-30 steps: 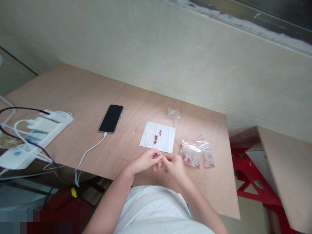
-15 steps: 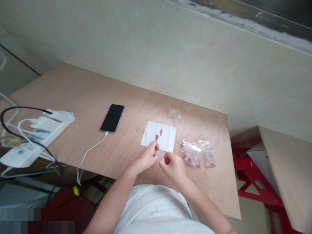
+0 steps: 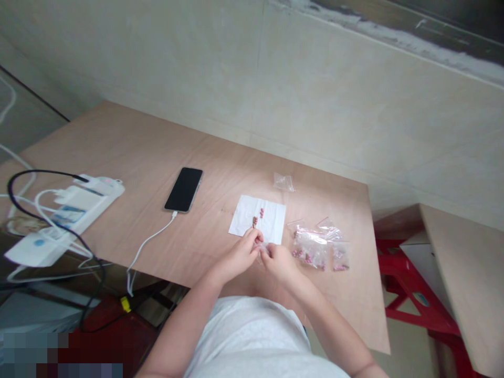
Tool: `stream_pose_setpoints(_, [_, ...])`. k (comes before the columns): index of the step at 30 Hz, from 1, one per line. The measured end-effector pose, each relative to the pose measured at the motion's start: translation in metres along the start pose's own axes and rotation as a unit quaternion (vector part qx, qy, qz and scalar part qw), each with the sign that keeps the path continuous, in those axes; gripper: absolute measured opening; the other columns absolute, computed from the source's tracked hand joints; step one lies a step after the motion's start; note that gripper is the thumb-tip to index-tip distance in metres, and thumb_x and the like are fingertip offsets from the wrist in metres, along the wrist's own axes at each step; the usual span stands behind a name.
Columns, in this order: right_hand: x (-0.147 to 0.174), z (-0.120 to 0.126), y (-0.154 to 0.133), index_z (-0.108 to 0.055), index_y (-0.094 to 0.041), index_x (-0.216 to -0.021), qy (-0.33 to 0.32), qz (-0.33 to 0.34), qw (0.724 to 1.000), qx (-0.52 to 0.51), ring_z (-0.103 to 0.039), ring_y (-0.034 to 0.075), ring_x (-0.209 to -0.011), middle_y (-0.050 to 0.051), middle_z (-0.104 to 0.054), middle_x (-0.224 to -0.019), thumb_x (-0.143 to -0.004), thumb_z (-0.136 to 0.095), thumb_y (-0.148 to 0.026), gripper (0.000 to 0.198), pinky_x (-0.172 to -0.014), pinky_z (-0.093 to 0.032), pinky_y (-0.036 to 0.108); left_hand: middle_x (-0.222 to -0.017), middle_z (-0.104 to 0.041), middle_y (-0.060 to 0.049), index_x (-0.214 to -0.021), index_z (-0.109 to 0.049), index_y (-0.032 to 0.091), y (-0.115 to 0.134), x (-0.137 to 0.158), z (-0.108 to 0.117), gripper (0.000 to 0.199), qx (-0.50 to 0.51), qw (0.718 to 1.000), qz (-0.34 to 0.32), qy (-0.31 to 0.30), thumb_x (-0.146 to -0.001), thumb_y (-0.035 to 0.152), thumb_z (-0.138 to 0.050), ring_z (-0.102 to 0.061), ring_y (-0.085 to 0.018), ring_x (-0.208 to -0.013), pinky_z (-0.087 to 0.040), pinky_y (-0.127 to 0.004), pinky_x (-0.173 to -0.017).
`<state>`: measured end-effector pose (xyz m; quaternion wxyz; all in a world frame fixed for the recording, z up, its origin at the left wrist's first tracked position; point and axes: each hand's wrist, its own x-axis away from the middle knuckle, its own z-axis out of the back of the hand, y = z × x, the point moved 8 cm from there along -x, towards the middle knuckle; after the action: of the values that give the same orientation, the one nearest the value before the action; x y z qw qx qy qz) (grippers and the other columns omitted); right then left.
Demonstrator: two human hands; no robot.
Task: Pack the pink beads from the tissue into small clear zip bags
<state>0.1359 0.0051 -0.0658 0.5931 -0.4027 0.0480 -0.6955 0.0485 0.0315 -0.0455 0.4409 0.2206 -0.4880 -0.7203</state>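
A small clear plastic bag (image 3: 260, 251) is pinched between my two hands, just in front of a white paper sheet (image 3: 273, 220). My left hand (image 3: 244, 251) is closed on the bag's left side, its fingertips over the paper's near edge. On the right side, my right hand (image 3: 277, 259) has its fingers closed on the same bag. Several small pink and gold bead-like pieces (image 3: 262, 212) lie on the paper beyond my left fingers. To the right of my right hand is a group of clear zip bags (image 3: 312, 248) with similar pink pieces inside.
Another clear bag (image 3: 284, 182) lies behind the paper. A black-screened phone (image 3: 184, 189) with a white charging cable (image 3: 147, 240) rests left of it on the wooden table (image 3: 137, 142). A white power strip (image 3: 84, 212) with plugs stands far left. Red stools (image 3: 417, 294) are at right.
My right hand has moved slightly in toward my left, and its fingers have closed further on the bag. The view has shifted a little; the beads and other bags stay put.
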Motion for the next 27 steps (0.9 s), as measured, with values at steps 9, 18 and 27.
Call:
stream_pose_setpoints(9, [0.004,0.006,-0.005,-0.064,-0.012,-0.067,0.063,0.0,0.998,0.018,-0.051,0.012,-0.051,0.007,-0.063,-0.06,-0.076,-0.042,-0.027,0.028,-0.044,-0.023,0.02,-0.093,-0.046,-0.002,-0.089,-0.044,0.019,-0.014,-0.001,-0.001,0.031,-0.066,0.997,0.036,-0.001,-0.065,0.001,-0.039,-0.05,-0.014,-0.083,-0.041,-0.027,-0.076])
stream_pose_setpoints(18, [0.009,0.013,-0.009,-0.059,-0.014,-0.051,0.092,0.028,0.994,0.045,-0.044,0.011,-0.042,0.003,-0.057,-0.047,-0.071,-0.046,-0.026,0.027,-0.041,-0.02,0.021,-0.101,-0.048,-0.003,-0.095,-0.051,0.019,-0.018,0.001,0.0,0.04,-0.044,0.997,0.038,-0.057,-0.062,0.0,-0.039,-0.05,-0.015,-0.091,-0.041,-0.029,-0.082])
stream_pose_setpoints(27, [0.0,0.01,0.005,-0.045,-0.016,-0.041,0.037,-0.017,0.987,-0.154,-0.041,0.009,-0.036,0.0,-0.045,-0.035,-0.072,-0.041,-0.027,0.033,-0.039,-0.026,0.02,-0.121,-0.046,-0.006,-0.115,-0.043,0.023,0.02,0.019,0.008,0.046,0.043,0.989,0.004,-0.139,-0.072,0.025,-0.057,-0.041,-0.019,-0.114,-0.031,-0.034,-0.098])
